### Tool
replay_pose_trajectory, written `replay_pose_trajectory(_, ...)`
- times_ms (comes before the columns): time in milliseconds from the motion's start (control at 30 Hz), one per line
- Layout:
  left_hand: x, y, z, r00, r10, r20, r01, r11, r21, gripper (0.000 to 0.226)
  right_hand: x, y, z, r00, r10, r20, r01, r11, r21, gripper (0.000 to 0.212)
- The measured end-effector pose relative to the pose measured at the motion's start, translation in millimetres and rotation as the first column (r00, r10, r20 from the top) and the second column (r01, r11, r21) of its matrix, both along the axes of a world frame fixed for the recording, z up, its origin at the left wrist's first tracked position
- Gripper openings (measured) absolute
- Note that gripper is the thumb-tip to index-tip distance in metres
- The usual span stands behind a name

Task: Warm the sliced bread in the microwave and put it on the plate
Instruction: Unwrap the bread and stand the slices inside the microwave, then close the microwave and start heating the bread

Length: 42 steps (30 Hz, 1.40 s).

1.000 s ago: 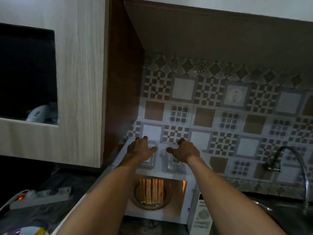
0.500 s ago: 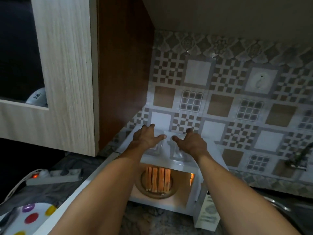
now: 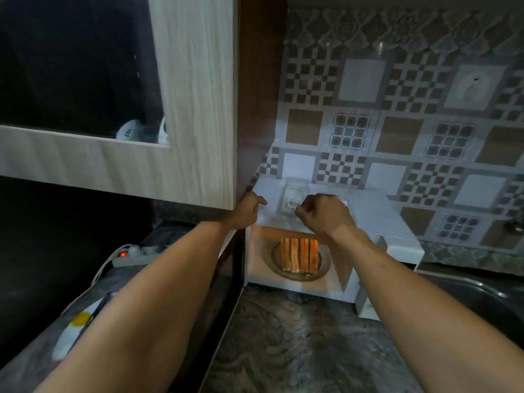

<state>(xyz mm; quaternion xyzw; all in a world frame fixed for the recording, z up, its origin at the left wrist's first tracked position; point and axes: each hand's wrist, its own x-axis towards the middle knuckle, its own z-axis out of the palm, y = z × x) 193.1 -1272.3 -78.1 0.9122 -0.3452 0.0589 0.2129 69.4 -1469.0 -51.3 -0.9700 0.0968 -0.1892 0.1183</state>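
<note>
Several bread slices [image 3: 299, 255] stand upright on the round turntable inside the lit, open white microwave [image 3: 377, 222]. My left hand [image 3: 248, 212] rests at the top left corner of the microwave with its fingers loosely bent and nothing in it. Fingers curled under, my right hand [image 3: 326, 215] hovers over the microwave's top front edge, and I see nothing in it. A clear container [image 3: 293, 195] sits on the microwave top between the two hands. The white plate [image 3: 80, 321] with coloured dots lies at the lower left, mostly hidden by my left arm.
The microwave door [image 3: 226, 282] hangs open on the left. A wall cabinet [image 3: 195, 109] juts out just above my left hand. On the left counter lies a power strip [image 3: 133, 255] with a red light. A steel sink [image 3: 482, 293] is at the right, patterned counter [image 3: 283, 336] in front.
Both hands have left the clear containers on the microwave top. The left hand slid to the left corner and the right hand curled and pulled toward the front edge. My view dropped and shifted.
</note>
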Motion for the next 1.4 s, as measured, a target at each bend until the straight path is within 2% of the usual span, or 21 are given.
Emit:
replay_pose_trajectory(67, -6, 32, 1, 0.998, -0.012, -0.062, 0.016, 0.998, 0.063, 0.038, -13, 30, -2, 0.984, 0.116, -0.133, -0.109, 0.992, 0.061, 0.03)
replay_pose_trajectory(200, -16, 83, 13, 0.994, -0.082, -0.066, 0.095, 0.972, 0.215, 0.038, -43, 97, -13, 0.951, 0.279, -0.135, -0.253, 0.95, 0.183, 0.033)
replay_pose_trajectory(267, -25, 101, 15, 0.993, -0.119, -0.007, 0.116, 0.949, 0.293, 0.041, -64, 133, -12, 0.934, 0.31, -0.178, -0.278, 0.943, 0.183, 0.038)
replay_pose_trajectory(367, -33, 121, 13, 0.987, -0.156, -0.035, 0.156, 0.897, 0.415, 0.046, -85, 174, -17, 0.903, 0.356, -0.24, -0.339, 0.934, 0.109, 0.046)
replay_pose_trajectory(467, -48, 135, 11, 0.977, -0.207, -0.061, 0.212, 0.87, 0.445, 0.043, -104, 203, -22, 0.876, 0.381, -0.296, -0.363, 0.924, 0.118, 0.057)
replay_pose_trajectory(567, -56, 143, 6, 0.978, -0.197, -0.062, 0.204, 0.87, 0.449, 0.042, -122, 221, -24, 0.865, 0.335, -0.373, -0.322, 0.942, 0.098, 0.06)
replay_pose_trajectory(667, -62, 145, 5, 0.979, -0.199, -0.037, 0.19, 0.841, 0.506, 0.05, -135, 228, -23, 0.876, 0.285, -0.39, -0.277, 0.958, 0.077, 0.065)
replay_pose_trajectory(833, -80, 138, 8, 0.971, -0.239, -0.005, 0.2, 0.799, 0.567, 0.061, -150, 223, -25, 0.895, 0.172, -0.412, -0.188, 0.982, 0.002, 0.06)
replay_pose_trajectory(933, -89, 129, 9, 0.961, -0.276, -0.007, 0.233, 0.796, 0.559, 0.066, -159, 210, -29, 0.904, 0.103, -0.415, -0.121, 0.993, -0.017, 0.074)
replay_pose_trajectory(1033, -94, 113, 3, 0.96, -0.28, 0.017, 0.231, 0.824, 0.518, 0.071, -177, 195, -28, 0.9, 0.037, -0.435, -0.072, 0.995, -0.066, 0.087)
replay_pose_trajectory(1200, -111, 81, -3, 0.966, -0.239, 0.097, 0.164, 0.859, 0.485, 0.068, -197, 168, -38, 0.901, -0.039, -0.431, 0.002, 0.996, -0.087, 0.069)
replay_pose_trajectory(1333, -124, 59, -7, 0.974, -0.162, 0.161, 0.083, 0.908, 0.411, 0.07, -202, 141, -55, 0.891, -0.104, -0.442, 0.078, 0.994, -0.077, 0.074)
replay_pose_trajectory(1400, -129, 48, -16, 0.965, -0.207, 0.159, 0.132, 0.912, 0.388, 0.072, -202, 125, -63, 0.887, -0.16, -0.433, 0.133, 0.987, -0.093, 0.077)
